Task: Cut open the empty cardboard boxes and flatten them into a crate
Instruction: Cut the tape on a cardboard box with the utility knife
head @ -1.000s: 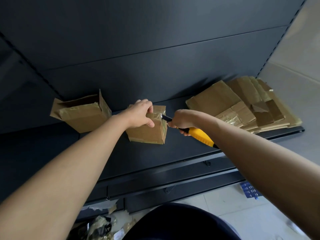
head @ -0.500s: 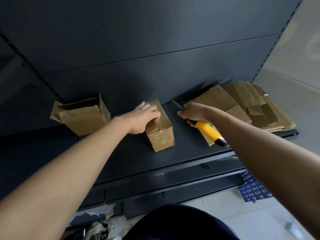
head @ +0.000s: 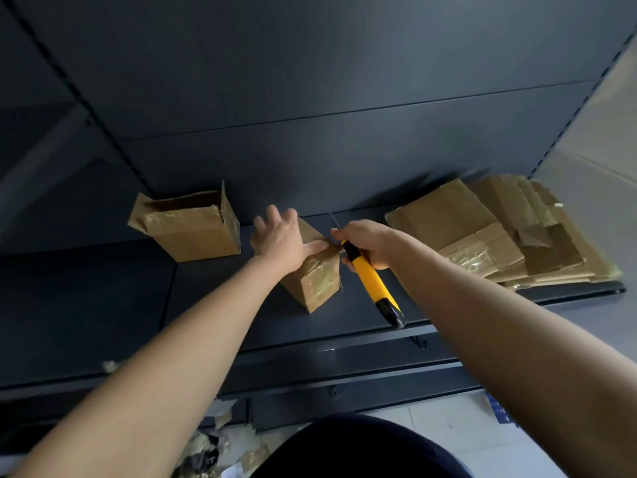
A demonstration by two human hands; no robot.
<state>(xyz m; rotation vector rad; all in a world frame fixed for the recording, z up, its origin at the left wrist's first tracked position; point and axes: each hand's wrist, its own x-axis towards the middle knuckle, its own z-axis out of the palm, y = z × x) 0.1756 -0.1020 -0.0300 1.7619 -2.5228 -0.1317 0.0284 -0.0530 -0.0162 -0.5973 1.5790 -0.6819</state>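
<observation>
— Cardboard covers part of the dark shelf (head: pixel 103 305): a flattened stack (head: pixel 448 219) lies well to the right of the small taped box (head: pixel 319 282) we are working on. That pile looks like our finished share, though it sits on the shelf, not in a crate.
— Do we see a crate at all?
— None that we can name. Left of the small box stands a bigger box (head: pixel 200 239), its top flaps open and its walls upright, so we judge it not yet flattened.
— And the small box itself?
— It stands on the shelf between those two, with shiny tape on its near face and its sides whole. Our left hand (head: pixel 281 239) lies over its top, fingers straight, pressing it steady. Our right hand (head: pixel 370 243), at the box's upper right corner, is curled round the yellow-and-black knife (head: pixel 370 281). We cannot make out the blade.
— So what is left?
— Slitting and flattening this box, then the bigger one, then getting everything into a crate.
</observation>
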